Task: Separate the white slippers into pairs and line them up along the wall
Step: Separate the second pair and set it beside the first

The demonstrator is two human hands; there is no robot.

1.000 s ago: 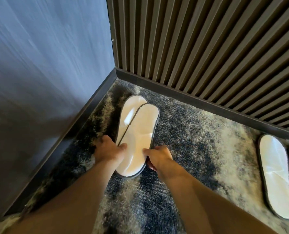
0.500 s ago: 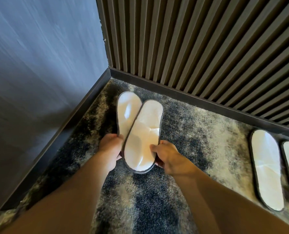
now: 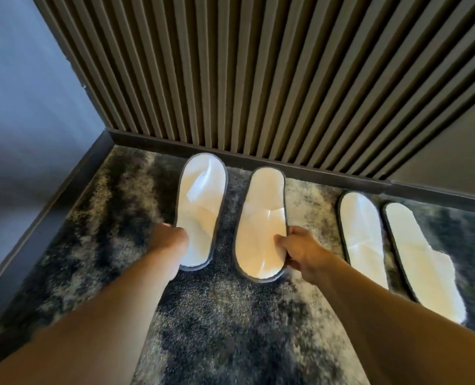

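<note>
Two white slippers with dark trim lie side by side on the carpet, toes at the slatted wall (image 3: 258, 79). My left hand (image 3: 169, 238) grips the heel side of the left slipper (image 3: 200, 207). My right hand (image 3: 300, 248) pinches the right edge of the right slipper (image 3: 258, 226). A narrow gap of carpet separates the two. Further right, another pair lies parallel by the wall: one slipper (image 3: 362, 234) and its mate (image 3: 419, 259).
A dark baseboard (image 3: 328, 176) runs along the slatted wall. A blue-grey side wall (image 3: 22, 120) with its own baseboard closes the corner on the left. Mottled dark and pale carpet (image 3: 217, 315) covers the floor toward me.
The two slippers were overlapping near the corner. They now lie apart, side by side, shifted right and closer to the slatted wall. Both hands stayed on them.
</note>
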